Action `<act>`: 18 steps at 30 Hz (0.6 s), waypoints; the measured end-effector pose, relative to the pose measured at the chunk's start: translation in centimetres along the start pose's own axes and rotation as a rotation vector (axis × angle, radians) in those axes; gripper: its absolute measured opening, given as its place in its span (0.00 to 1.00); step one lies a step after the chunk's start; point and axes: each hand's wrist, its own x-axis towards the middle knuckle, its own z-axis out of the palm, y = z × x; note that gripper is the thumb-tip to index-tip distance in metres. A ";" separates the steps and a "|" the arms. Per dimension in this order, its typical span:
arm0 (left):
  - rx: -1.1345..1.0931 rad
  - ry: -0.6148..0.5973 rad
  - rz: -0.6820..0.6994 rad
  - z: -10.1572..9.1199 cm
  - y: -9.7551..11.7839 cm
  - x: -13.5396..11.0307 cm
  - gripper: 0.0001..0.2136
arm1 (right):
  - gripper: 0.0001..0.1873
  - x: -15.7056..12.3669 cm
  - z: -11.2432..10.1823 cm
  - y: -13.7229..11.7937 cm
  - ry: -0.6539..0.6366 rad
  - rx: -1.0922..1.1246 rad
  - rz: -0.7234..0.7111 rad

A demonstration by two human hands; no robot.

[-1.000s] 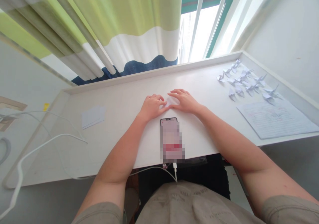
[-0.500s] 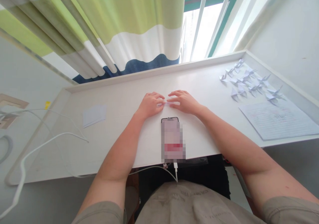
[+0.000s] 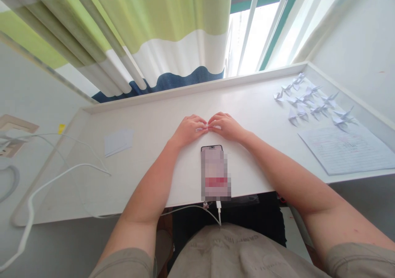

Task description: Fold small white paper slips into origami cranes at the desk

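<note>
My left hand (image 3: pixel 190 129) and my right hand (image 3: pixel 226 125) meet at the middle of the white desk (image 3: pixel 154 117), fingertips almost touching. Between them is a small piece of white paper (image 3: pixel 207 126), mostly covered by the fingers. Both hands are closed, with thumbs and fingers pinching the paper from either side. Just nearer to me lies a phone (image 3: pixel 215 171) with its screen blurred out and a white cable plugged into its lower end. Folded paper cranes (image 3: pixel 311 101) stand in rows at the right back of the desk.
On the left lie a few white paper sheets (image 3: pixel 118 143). A white charging cable (image 3: pixel 61 171) loops over the desk's left side from a wall socket. A written-on sheet (image 3: pixel 348 150) rests at the right, in front of the cranes. A raised rim (image 3: pixel 197 89) runs along the back, below the curtain.
My hands have drawn closer together, the fingertips now meeting over the small paper. The whole view has shifted slightly; the other things stay in place.
</note>
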 end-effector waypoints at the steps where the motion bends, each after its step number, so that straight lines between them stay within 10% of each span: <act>1: -0.006 0.002 0.004 0.1 0.0 0.1 0.07 | 0.11 0.0 0.1 0.1 0.008 0.010 -0.001; 18: -0.343 0.141 -0.336 1.3 0.6 0.0 0.06 | 0.10 0.9 1.1 -0.3 0.142 0.205 0.235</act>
